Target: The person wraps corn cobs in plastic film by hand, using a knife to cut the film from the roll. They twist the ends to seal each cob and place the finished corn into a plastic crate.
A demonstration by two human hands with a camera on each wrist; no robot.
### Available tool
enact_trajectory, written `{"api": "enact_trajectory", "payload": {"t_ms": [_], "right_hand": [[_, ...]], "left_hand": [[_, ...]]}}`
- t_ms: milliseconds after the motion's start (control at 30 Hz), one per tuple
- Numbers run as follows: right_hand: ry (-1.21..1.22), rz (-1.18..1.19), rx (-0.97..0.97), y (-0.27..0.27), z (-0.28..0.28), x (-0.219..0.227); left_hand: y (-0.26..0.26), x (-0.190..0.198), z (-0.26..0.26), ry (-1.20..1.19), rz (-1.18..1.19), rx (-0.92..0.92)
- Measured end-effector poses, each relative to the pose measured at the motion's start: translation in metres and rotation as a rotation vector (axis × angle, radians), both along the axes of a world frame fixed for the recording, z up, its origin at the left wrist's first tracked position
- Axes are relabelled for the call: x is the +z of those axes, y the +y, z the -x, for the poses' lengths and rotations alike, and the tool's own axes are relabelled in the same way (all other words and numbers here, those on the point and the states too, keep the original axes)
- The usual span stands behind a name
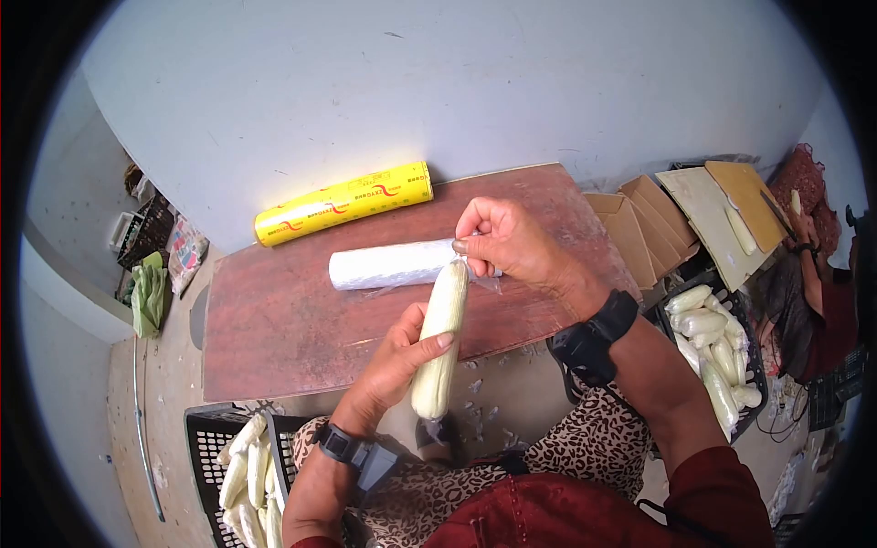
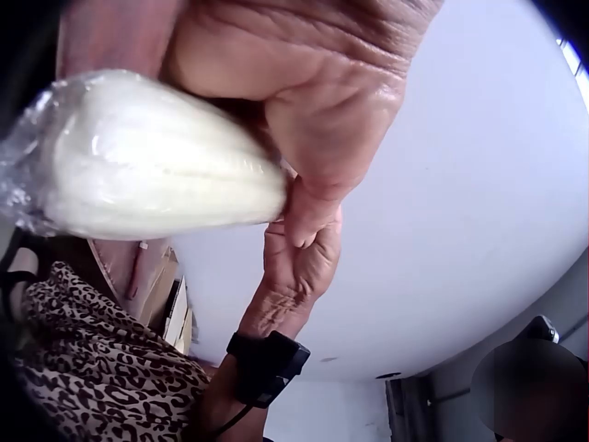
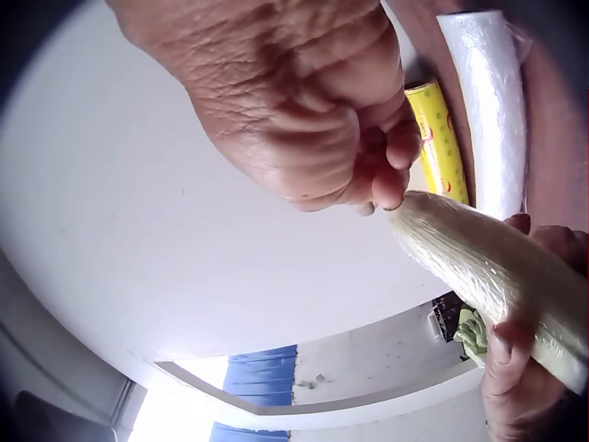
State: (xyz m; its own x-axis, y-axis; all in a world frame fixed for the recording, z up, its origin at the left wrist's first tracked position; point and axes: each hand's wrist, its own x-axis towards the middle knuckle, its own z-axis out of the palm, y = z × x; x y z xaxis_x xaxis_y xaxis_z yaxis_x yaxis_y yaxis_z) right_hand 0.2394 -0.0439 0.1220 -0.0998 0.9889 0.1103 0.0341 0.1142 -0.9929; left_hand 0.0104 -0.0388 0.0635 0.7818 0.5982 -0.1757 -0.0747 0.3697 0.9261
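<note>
A pale corn cob (image 1: pixel 440 342) in clear film is held up over the table's front edge. My left hand (image 1: pixel 397 358) grips its lower half, thumb across the front. At its upper tip, my right hand (image 1: pixel 516 247) pinches with thumb and curled fingers; whether film lies between them is hard to tell. In the left wrist view, bunched film covers one end of the cob (image 2: pixel 166 161). The right wrist view shows the right hand's (image 3: pixel 304 120) fingertips touching the cob's (image 3: pixel 479 253) tip. Behind the hands, a roll of clear film (image 1: pixel 388 265) lies on the table (image 1: pixel 265 329).
A yellow printed tube (image 1: pixel 343 203) lies at the table's back edge by the wall. Black crates of wrapped cobs stand at lower left (image 1: pixel 206 434) and right (image 1: pixel 754 365). Cardboard boxes (image 1: pixel 639 228) adjoin the table's right side. Another person's arm (image 1: pixel 808 265) shows at far right.
</note>
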Motion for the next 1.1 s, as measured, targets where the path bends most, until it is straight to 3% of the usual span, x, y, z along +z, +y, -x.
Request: {"api": "enact_trajectory", "payload": {"t_ms": [267, 367, 767, 967, 1100], "right_hand": [[0.012, 0.003, 0.018, 0.000, 0.004, 0.001], [0.002, 0.004, 0.029, -0.001, 0.010, 0.000], [0.049, -0.035, 0.033, -0.003, 0.010, 0.005], [0.062, -0.029, 0.052, -0.002, 0.012, 0.001], [0.080, -0.026, 0.005, -0.001, 0.012, 0.001]], "left_hand": [[-0.001, 0.004, 0.001, -0.018, 0.020, -0.065], [-0.004, 0.006, -0.003, 0.004, -0.072, -0.037], [0.003, 0.008, -0.007, -0.005, -0.004, -0.020], [-0.004, 0.022, -0.011, -0.214, 0.083, -0.031], [-0.005, 0.024, -0.011, -0.107, -0.009, 0.002]]}}
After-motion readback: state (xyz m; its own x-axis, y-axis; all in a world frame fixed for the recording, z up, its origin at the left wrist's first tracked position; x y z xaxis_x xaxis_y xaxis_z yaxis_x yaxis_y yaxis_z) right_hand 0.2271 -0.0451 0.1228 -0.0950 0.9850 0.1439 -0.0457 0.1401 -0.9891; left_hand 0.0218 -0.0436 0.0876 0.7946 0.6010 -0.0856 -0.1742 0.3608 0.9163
